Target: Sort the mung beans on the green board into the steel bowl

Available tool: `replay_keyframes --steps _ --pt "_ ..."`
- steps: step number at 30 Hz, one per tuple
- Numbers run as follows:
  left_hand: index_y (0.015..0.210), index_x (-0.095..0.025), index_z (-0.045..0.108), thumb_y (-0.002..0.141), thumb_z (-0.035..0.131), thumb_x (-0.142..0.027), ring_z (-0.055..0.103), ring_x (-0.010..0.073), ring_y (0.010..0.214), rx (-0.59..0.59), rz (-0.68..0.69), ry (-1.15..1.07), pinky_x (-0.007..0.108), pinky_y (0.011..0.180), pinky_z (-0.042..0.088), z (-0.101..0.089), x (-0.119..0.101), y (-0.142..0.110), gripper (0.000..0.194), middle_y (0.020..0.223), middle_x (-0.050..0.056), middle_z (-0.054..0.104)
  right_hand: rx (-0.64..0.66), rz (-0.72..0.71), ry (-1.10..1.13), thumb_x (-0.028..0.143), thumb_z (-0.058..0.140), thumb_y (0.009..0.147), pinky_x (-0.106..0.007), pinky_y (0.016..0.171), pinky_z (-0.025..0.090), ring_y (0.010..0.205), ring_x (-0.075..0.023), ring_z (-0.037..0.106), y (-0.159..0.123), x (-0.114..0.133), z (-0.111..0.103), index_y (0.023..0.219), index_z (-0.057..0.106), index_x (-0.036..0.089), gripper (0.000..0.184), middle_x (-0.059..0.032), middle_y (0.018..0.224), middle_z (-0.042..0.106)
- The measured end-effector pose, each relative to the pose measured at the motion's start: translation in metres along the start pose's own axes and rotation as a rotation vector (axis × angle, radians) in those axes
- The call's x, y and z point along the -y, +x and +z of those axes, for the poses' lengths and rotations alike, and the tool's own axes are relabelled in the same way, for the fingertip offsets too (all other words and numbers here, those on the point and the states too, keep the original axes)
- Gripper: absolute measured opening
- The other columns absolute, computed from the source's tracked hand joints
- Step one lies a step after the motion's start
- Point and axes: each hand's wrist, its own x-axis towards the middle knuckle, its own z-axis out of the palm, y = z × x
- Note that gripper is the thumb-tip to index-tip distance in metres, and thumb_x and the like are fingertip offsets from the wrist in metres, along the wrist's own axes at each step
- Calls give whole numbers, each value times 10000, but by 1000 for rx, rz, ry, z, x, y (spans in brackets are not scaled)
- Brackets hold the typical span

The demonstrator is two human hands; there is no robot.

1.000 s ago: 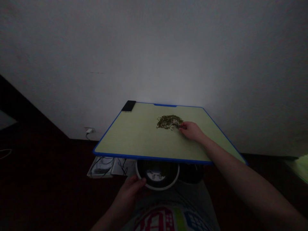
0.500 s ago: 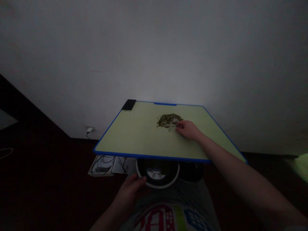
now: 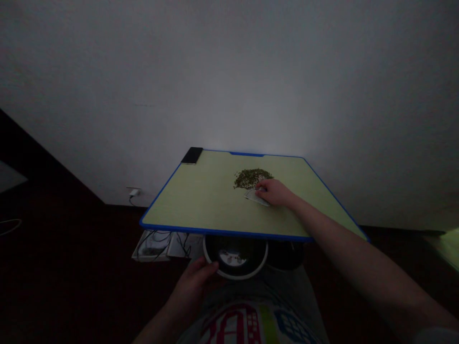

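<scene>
My right hand [image 3: 274, 192] is closed on a thin, pale, flat card [image 3: 257, 197] at the near side of a pile of small greenish-brown seeds or grains [image 3: 249, 177]. The card lies low over the pale yellow tabletop [image 3: 201, 200], its edge close to the grains. My left hand [image 3: 197, 277] grips the left rim of a dark bowl with a white rim [image 3: 234, 277], thumb over the rim. The bowl is just below the table's front edge, over my lap. A few small things lie in its bottom, too dim to name.
A black phone or tablet [image 3: 192, 155] lies at the table's far left corner. The table has a blue edge [image 3: 229, 232] and stands against a grey wall [image 3: 229, 76]. Boxes with cables [image 3: 154, 246] stand below at left. A white plug [image 3: 134, 192] sits on the wall.
My right hand has moved slightly left along the near side of the pile, and the card now shows more plainly. My left hand and the bowl have stayed in place.
</scene>
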Motion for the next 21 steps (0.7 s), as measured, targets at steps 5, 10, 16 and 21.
replay_keyframes --steps 5,10,16,21 --pt "922 -142 672 700 694 -215 689 305 933 -16 2 -5 400 799 528 -4 3 3 235 963 118 761 38 -50 22 324 567 779 -233 547 305 600 -126 501 3 9 2 991 696 185 285 -21 688 626" --pt "940 -133 662 705 689 -205 690 301 930 -11 2 -22 401 803 528 -5 3 4 247 974 127 756 69 -116 81 311 585 765 -222 559 315 595 -115 497 -3 18 5 970 700 183 268 -14 691 618" --pt "941 -139 664 698 698 -228 680 303 954 -18 14 16 394 780 531 -8 4 4 261 1002 131 748 194 -239 169 308 582 778 -221 572 331 586 -109 499 -22 39 4 986 697 170 276 -13 684 625" --pt "926 -137 671 682 713 -232 682 303 954 5 0 -17 413 832 519 -8 4 5 265 969 132 756 275 -298 248 301 593 773 -219 574 345 600 -107 511 -38 54 3 989 697 168 274 -20 725 643"
